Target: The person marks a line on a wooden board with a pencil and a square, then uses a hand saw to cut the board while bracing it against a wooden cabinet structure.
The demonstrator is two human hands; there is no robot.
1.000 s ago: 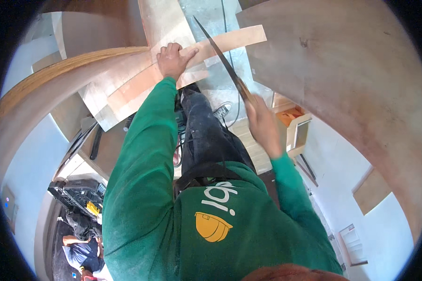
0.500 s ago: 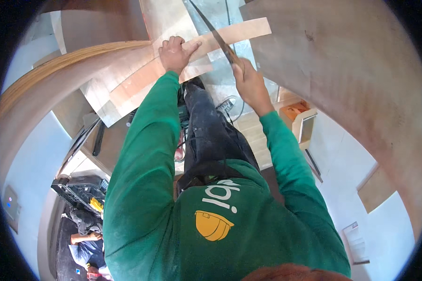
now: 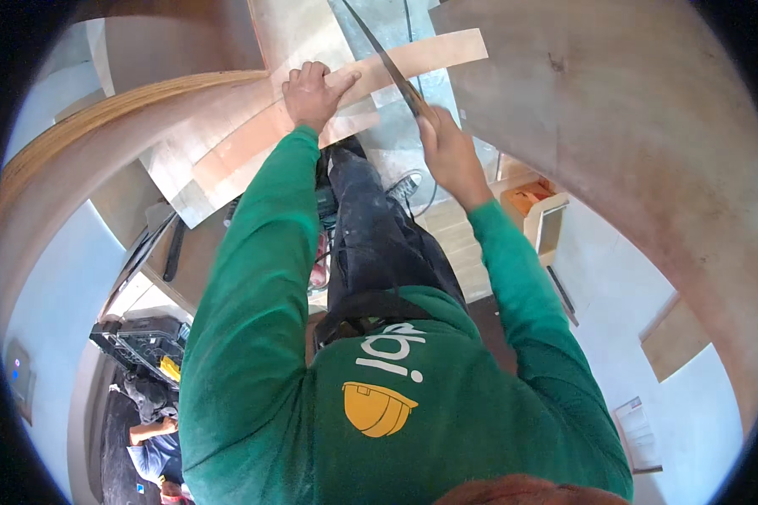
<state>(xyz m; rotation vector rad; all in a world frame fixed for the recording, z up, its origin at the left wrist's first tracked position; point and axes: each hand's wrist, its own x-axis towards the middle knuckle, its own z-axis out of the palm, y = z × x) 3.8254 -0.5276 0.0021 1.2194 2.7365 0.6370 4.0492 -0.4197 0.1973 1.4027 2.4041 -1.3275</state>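
A long, thin plywood strip (image 3: 442,52) stretches from centre left to upper right, over a pale board. On it my left hand (image 3: 312,99) presses down, fingers bent and thumb stretched along the wood. My right hand (image 3: 451,156) is wrapped round the handle of a handsaw (image 3: 379,52), just right of the strip. The dark, narrow saw blade crosses the strip and points away to the upper left. Most of the handle is hidden in my fist. The strip's far right end sticks out past the blade.
A large curved wooden panel (image 3: 640,126) rises on the right, and a thick plywood edge (image 3: 143,97) curves on the left. An orange-lined wooden box (image 3: 531,206) sits below my right wrist. A black crate (image 3: 139,341) and another person (image 3: 156,450) appear at lower left.
My left hand and forearm have shifted very slightly left and up in the picture. The saw blade stays across the strip in nearly the same place.
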